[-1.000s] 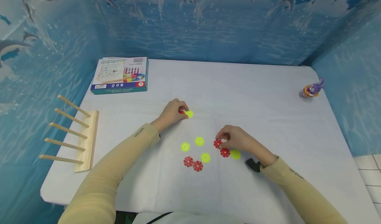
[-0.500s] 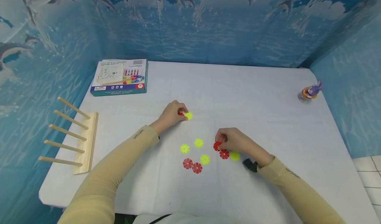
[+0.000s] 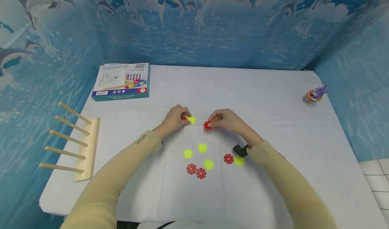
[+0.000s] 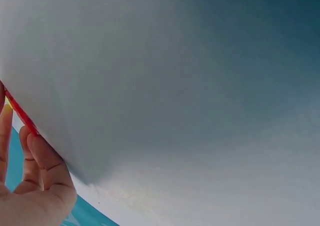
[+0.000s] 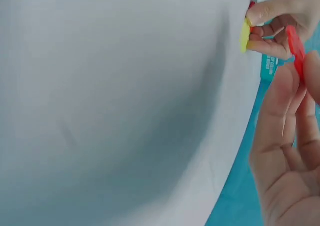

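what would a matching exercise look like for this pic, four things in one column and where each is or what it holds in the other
1. Peg rack
2. Right hand
3. Purple figure
4. Left hand

A. Near the table's right edge
B. Grips a yellow disc
C. Near the table's left edge
D. Grips only a red disc

Pairs: 1-C, 2-D, 3-A, 4-B

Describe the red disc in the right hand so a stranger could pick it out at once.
Over the white table, find the right hand, the one nearer the purple toy. It pinches a notched red disc. Unlike the red discs lying flat, it is held; unlike the red piece in the left hand, it has no yellow disc beside it.
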A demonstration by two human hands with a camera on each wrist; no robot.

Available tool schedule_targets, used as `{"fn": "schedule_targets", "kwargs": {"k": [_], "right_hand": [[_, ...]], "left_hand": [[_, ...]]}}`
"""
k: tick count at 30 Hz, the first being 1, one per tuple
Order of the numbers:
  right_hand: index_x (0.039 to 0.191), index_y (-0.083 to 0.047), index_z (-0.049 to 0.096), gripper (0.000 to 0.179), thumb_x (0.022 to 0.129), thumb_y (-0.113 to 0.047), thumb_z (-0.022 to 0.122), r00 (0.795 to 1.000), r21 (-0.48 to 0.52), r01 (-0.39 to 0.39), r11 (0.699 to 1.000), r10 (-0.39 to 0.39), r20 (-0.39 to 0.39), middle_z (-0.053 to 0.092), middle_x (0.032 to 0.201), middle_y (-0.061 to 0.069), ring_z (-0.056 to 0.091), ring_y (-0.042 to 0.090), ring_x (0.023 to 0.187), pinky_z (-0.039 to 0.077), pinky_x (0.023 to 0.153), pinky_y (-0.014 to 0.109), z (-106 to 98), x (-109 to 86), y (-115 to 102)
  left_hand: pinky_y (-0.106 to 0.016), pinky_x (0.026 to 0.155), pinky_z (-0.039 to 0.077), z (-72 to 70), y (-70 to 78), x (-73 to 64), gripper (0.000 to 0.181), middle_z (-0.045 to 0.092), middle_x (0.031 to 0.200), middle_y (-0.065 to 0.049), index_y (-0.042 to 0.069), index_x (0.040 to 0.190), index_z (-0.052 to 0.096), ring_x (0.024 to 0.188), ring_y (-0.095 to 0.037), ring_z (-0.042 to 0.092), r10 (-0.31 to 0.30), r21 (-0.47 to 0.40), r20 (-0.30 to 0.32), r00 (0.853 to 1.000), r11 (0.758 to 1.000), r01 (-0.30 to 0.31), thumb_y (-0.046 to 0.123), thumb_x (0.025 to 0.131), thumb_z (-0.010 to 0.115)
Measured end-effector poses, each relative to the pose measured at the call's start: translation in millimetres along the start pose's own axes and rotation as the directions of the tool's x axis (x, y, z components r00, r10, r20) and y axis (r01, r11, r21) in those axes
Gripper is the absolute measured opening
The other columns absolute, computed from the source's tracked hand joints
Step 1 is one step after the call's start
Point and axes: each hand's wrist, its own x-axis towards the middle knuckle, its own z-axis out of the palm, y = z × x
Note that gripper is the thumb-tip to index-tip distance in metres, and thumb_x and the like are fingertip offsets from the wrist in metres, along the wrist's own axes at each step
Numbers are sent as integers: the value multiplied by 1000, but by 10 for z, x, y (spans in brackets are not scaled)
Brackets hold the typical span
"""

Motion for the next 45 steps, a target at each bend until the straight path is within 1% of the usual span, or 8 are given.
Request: {"fn": "schedule_targets", "kwargs": {"k": [4, 8, 11, 14, 18, 26, 33, 45], "right_hand": [[106, -7, 69, 21, 90, -21, 71, 997, 17, -58, 998, 59, -59, 70, 95, 7, 67, 20, 85, 52, 84, 32, 33, 168, -100], [105, -8, 69, 20, 90, -20, 72, 990, 29, -105, 994, 107, -90, 71, 96, 7, 66, 17, 82, 53, 80, 29, 82, 308, -143], [105, -7, 70, 19, 90, -19, 71, 988, 10, -112, 994, 112, -103, 71, 94, 7, 66, 15, 77, 53, 76, 27, 124, 390, -140], [103, -7, 71, 18, 90, -20, 70, 987, -36, -114, 993, 109, -114, 71, 92, 6, 64, 14, 75, 51, 72, 25, 165, 438, -133], [100, -8, 72, 17, 89, -20, 71, 985, -85, -120, 989, 109, -131, 70, 89, 5, 60, 14, 75, 47, 70, 24, 213, 463, -142], [96, -7, 72, 15, 87, -19, 73, 980, -147, -148, 978, 125, -157, 68, 86, 5, 57, 15, 75, 45, 64, 22, 262, 486, -166], [92, -6, 72, 12, 88, -17, 72, 979, -211, -105, 972, 64, -193, 67, 90, 8, 56, 17, 77, 43, 63, 22, 320, 486, -195], [91, -7, 71, 12, 87, -18, 72, 973, -206, -120, 971, 74, -217, 66, 91, 7, 56, 19, 81, 45, 67, 25, 334, 494, -167]], "left_hand": [[-33, 86, 46, 4, 7, -2, 24, 59, 100, -9, 10, 105, 71, 94, -22, 54, 0, 3, 3, 1000, 1000, 0, 18, 84, 79], [-34, 86, 46, 1, 8, -6, 24, 59, 101, -10, 10, 105, 71, 94, -23, 54, -1, 7, 8, 1000, 1000, 1, 19, 84, 79], [-34, 87, 46, -5, 11, -8, 24, 59, 101, -10, 10, 105, 71, 94, -23, 54, -3, 2, 8, 1000, 1000, 3, 19, 84, 79], [-34, 86, 47, -2, 13, -9, 23, 59, 101, -10, 9, 105, 71, 94, -23, 54, -5, -4, 10, 1000, 1000, 5, 18, 85, 78], [-34, 85, 47, 12, 7, -8, 23, 58, 100, -10, 9, 105, 71, 93, -23, 54, -4, -4, 11, 1000, 1000, 4, 18, 85, 78], [-34, 86, 46, 17, 8, -7, 23, 58, 100, -10, 9, 104, 71, 93, -23, 53, 2, -1, 7, 1000, 1000, -2, 17, 84, 79], [-34, 86, 45, 1, 8, -13, 23, 58, 100, -10, 9, 104, 71, 93, -23, 53, 4, 2, 2, 1000, 1000, -4, 17, 84, 79], [-33, 83, 43, -2, 12, -11, 25, 56, 99, -10, 11, 106, 70, 92, -23, 51, 0, 8, 17, 1000, 1000, 0, 19, 84, 79]]}}
